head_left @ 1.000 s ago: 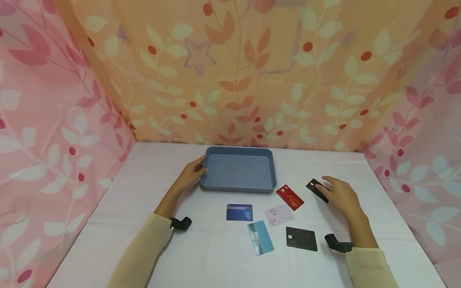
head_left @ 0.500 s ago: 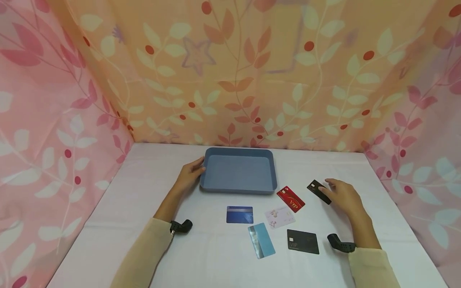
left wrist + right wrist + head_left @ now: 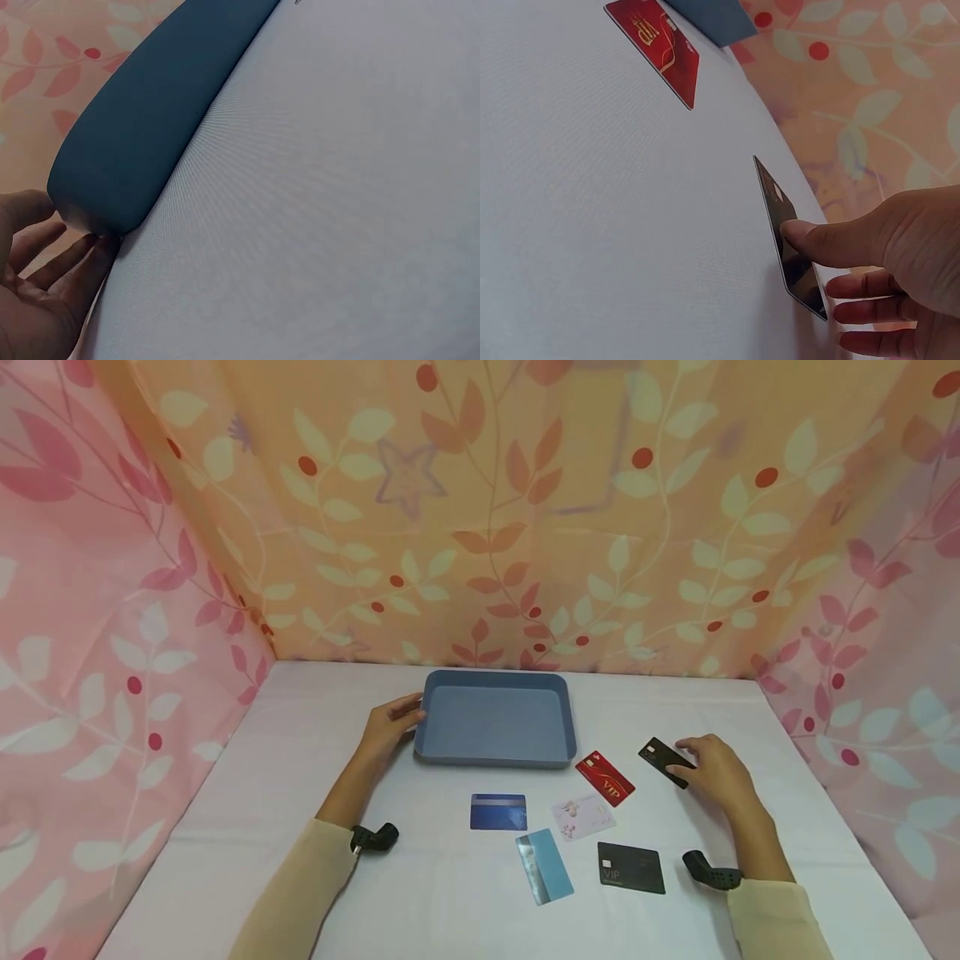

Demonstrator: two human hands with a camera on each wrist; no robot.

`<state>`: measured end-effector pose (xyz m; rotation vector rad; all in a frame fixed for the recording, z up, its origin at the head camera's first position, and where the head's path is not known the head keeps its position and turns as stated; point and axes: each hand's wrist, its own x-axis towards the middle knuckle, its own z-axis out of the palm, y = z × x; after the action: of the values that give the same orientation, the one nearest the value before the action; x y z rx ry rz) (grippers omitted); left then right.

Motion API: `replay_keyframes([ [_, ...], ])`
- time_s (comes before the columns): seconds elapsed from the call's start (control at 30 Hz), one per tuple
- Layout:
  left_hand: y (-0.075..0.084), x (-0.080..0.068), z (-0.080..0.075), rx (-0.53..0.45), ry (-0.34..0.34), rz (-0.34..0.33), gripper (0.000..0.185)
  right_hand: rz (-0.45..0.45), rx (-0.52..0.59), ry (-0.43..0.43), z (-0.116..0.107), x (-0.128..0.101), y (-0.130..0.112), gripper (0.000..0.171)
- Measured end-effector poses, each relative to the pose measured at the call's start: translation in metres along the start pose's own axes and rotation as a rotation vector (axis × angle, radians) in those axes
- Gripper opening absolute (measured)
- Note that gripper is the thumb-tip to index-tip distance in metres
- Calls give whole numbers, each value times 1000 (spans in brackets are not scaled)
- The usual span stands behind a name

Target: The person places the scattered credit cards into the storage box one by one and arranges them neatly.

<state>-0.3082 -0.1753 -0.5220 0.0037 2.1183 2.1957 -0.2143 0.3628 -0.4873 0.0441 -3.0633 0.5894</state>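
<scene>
My left hand (image 3: 384, 727) touches the left side of a shallow blue-grey tray (image 3: 497, 765). In the left wrist view its extended fingertips meet the tray's lower corner and wall. My right hand (image 3: 720, 772) is over a small black card (image 3: 658, 756) with a chip. In the right wrist view the straight thumb lies on that card's face, and the other visible fingers stretch past its far edge. The index fingertip's contact with the card cannot be made out. A red VIP card (image 3: 605, 778) lies between that card and the tray.
Nearer the front lie a dark blue card (image 3: 498, 812), a white flowered card (image 3: 583, 817), a light blue card (image 3: 545, 867) and a dark grey VIP card (image 3: 631, 868). Patterned cloth (image 3: 495, 510) hangs behind the white table (image 3: 337, 693) and at both sides.
The right hand has drawn back slightly, so less of the thumb covers the black card. The left fingers have eased a little outward at the tray's rim. The head view has shifted slightly.
</scene>
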Motion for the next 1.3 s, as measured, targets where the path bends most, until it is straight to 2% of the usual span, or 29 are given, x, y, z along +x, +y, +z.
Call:
replay_keyframes([
  [0.2, 1, -5, -3, -5, 20, -57, 47, 28, 17, -5, 4, 0, -1, 45],
  [0.47, 7, -3, -2, -1, 2, -80, 47, 66, 14, -24, 4, -3, 3, 56],
  [0.63, 3, -1, -4, 8, 25, -88, 45, 84, 9, -61, 4, -4, 1, 68],
  [0.87, 4, -2, -4, 15, 38, -131, 45, 148, 4, -105, 0, -3, -2, 69],
  [1.17, 5, -1, -1, 3, 19, -113, 45, 187, 32, -139, -4, 0, -2, 71],
  [1.3, 5, -2, -1, 3, 31, -123, 44, 187, 49, -146, -4, 0, -1, 72],
])
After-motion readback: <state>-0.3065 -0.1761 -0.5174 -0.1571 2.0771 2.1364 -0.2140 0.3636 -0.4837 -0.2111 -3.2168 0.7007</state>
